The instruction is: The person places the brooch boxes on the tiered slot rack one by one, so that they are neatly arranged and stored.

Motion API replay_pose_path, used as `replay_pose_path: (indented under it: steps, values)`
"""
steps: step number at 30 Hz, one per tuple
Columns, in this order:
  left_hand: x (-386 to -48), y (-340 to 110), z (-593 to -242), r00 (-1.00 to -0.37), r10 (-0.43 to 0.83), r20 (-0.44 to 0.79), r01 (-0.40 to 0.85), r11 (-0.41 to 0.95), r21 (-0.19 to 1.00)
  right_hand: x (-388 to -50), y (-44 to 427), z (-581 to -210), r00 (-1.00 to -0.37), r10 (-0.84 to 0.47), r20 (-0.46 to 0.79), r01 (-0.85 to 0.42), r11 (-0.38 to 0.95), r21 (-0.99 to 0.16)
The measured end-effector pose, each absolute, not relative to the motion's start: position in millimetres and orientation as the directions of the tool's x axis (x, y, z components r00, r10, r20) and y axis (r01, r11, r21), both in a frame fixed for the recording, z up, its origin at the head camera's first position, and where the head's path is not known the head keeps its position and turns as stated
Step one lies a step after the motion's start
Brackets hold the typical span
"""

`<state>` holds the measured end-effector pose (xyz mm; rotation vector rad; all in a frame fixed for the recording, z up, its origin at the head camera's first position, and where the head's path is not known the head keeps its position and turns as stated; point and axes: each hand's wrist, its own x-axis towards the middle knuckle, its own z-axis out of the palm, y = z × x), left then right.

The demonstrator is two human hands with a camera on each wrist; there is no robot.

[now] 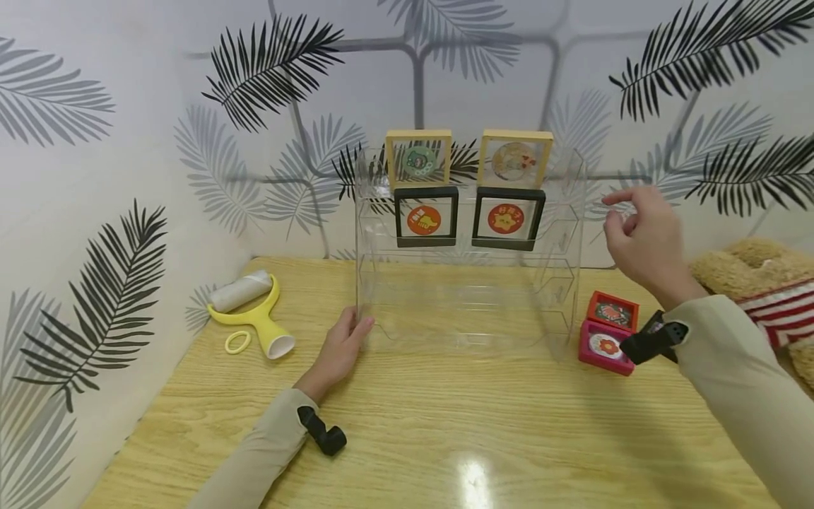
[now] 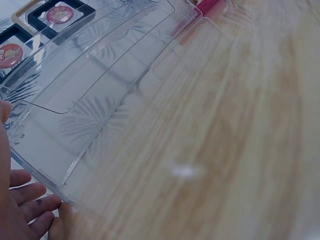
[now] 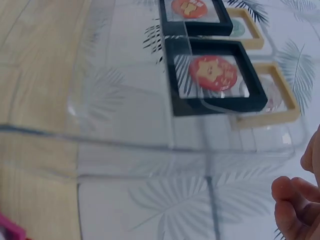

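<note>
A clear acrylic tiered display rack [image 1: 470,293] stands on the table. My left hand [image 1: 340,346] holds its left side near the bottom, thumb in front and fingers along the outside. My right hand [image 1: 645,233] hangs in the air right of the rack, apart from it, index finger reaching left and the others loosely bent; nothing shows in it. Two cream-framed square displays [image 1: 418,159] sit on the top tier, a round badge in each. Below them are two black-framed displays [image 1: 507,219] with red-orange badges, also seen in the right wrist view [image 3: 215,75].
Right of the rack lie a red frame [image 1: 612,311] and a magenta frame [image 1: 607,346]. Behind the right arm is a plush toy [image 1: 757,268] with a striped garment. At left lie a yellow Y-shaped holder with a grey roll [image 1: 244,291] and a yellow ring [image 1: 238,342].
</note>
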<state>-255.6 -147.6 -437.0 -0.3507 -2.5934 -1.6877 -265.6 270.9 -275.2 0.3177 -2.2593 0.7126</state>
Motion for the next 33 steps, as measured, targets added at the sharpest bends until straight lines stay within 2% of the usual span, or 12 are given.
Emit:
replay_pose_path:
  steps: [5, 15, 25, 33]
  values:
    - [-255.8, -146.3, -435.6, -0.974, 0.166, 0.151, 0.205, 0.379, 0.902, -258.4, 293.4, -290.1, -0.742, -0.021, 0.67, -0.393, 0.824, -0.409]
    - [-255.9, -146.3, -437.8, -0.977, 0.155, 0.147, 0.196, 0.381, 0.903, -254.3, 320.2, -320.5, -0.78, -0.069, 0.622, -0.379, 0.843, -0.381]
    - [-251.4, -145.2, -433.4, -0.968, 0.17, 0.185, 0.239, 0.395, 0.887, -254.9, 342.5, -346.1, -0.931, -0.126, 0.343, -0.261, 0.886, -0.383]
    - [-252.4, -145.8, -433.4, -0.978, 0.162, 0.135, 0.187, 0.372, 0.909, -265.2, 362.6, -366.8, -0.956, -0.236, 0.175, -0.279, 0.915, -0.29]
